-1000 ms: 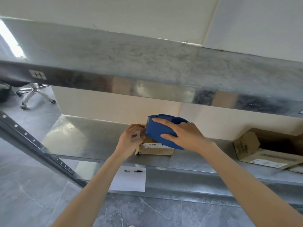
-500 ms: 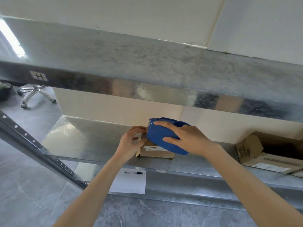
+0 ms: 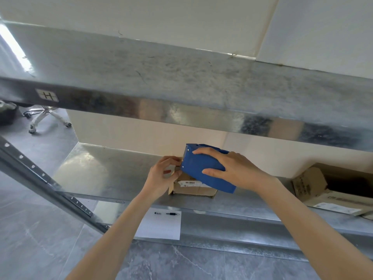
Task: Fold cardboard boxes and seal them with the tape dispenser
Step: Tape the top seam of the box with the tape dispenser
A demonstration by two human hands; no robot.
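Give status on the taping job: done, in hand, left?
Done: the small brown cardboard box on the grey metal shelf looks folded shut. In hand: the right hand grips the blue plastic tape dispenser on top of it, while the left hand pinches what looks like the tape end at the box's left edge. Left: the larger open cardboard box to the right looks unsealed.

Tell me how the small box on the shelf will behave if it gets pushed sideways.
The box sits on a smooth, shiny shelf, so it would probably slide easily. It looks light: the right hand grips the dispenser on top, and the left hand pinches what looks like tape at its end. Its loose corner flap suggests thin, bendable cardboard.
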